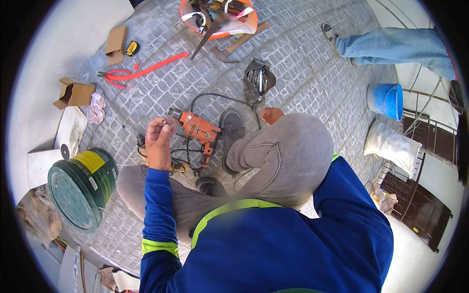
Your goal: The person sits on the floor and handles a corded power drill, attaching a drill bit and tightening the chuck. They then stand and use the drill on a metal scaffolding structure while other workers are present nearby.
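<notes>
Raised in front of my left knee, my left hand (pixel 159 145) pinches a small metallic piece between thumb and fingers; it is too small to name. Just beyond it, an orange corded power drill (pixel 199 128) lies on its side on the paving, chuck toward my left hand. My right hand (pixel 271 115) shows only partly past my right knee, fingers curled; whatever they hold is hidden. Ahead of that hand, a dark pouch (pixel 253 73) holds several drill bits. A second, yellowish power tool (pixel 181 167) is half hidden beside my left wrist.
A tool-filled orange-rimmed bucket (pixel 251 22), hammer (pixel 239 46) and red-handled pliers (pixel 115 78) lie ahead. Cardboard boxes (pixel 80 94) and a green lidded bucket (pixel 73 198) stand left. At right are a blue bucket (pixel 383 100), a white sack (pixel 391 145) and another person's jeans-clad leg (pixel 386 47).
</notes>
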A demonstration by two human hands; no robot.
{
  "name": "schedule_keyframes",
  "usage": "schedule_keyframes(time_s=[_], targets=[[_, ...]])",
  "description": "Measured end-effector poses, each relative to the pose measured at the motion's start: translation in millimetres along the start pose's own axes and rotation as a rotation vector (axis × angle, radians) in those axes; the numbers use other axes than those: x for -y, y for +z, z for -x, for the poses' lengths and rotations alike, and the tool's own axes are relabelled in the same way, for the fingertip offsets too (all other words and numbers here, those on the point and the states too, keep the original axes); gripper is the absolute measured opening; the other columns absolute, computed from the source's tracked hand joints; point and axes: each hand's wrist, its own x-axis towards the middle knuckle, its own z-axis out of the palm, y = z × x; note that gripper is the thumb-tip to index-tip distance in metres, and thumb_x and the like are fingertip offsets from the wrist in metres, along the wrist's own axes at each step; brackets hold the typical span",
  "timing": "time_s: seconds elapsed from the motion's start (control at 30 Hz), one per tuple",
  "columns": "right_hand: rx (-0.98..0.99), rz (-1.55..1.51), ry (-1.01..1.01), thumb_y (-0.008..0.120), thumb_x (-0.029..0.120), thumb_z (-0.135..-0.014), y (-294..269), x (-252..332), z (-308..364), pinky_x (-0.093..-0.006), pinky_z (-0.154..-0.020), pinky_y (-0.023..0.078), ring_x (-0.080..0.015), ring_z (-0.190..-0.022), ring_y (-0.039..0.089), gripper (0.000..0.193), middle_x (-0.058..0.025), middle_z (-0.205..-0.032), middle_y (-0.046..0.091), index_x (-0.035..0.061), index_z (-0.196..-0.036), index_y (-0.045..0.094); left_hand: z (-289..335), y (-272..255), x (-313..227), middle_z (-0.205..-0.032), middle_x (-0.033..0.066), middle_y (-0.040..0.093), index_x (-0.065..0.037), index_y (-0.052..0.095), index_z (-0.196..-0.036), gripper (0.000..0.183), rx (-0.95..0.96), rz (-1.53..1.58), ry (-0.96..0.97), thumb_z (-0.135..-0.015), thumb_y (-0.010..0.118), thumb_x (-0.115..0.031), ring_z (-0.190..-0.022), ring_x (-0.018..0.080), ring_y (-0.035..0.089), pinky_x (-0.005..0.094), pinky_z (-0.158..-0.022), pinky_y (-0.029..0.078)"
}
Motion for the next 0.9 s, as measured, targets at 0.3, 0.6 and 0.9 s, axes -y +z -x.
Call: schedule_keyframes(time_s=[0.3,0.6,0.9], targets=[[-0.273,0.198,-0.054,0.072,0.022,-0.084,-11,22,-43,-0.0446,-0.100,0.045,-0.0346,-0.117,0.053,0.042,-0.0111,-0.124,0.059,0.0114,-0.125,0.063,9,-18,11,-0.109,-0.0005,0.060,-0.014,0.057,-0.116,0.023,-0.032,-0.069,-0.090,-0.095,0.065,-0.013,-0.115,0.0205,0.058,0.0403,-0.101,0.044],[-0.293,0.415,-0.274,0.073,0.019,-0.081,6,45,-19,-0.0416,-0.088,0.051,-0.0277,-0.110,0.052,0.041,-0.0051,-0.111,0.056,0.0176,-0.122,0.066,6,-17,17,-0.109,-0.0005,0.060,-0.014,0.058,-0.116,0.023,-0.052,-0.096,-0.104,-0.095,0.065,-0.012,-0.112,0.0191,0.059,0.0381,-0.098,0.046],[0.075,0.495,-0.145,0.062,0.024,-0.089,-28,27,-16,-0.0443,-0.083,0.054,-0.0315,-0.103,0.064,0.036,-0.0091,-0.108,0.065,0.0234,-0.126,0.064,5,-12,18,-0.109,-0.0005,0.061,-0.013,0.058,-0.117,0.023,-0.061,-0.090,-0.129,-0.095,0.064,-0.010,-0.110,0.0195,0.060,0.0372,-0.097,0.047]])
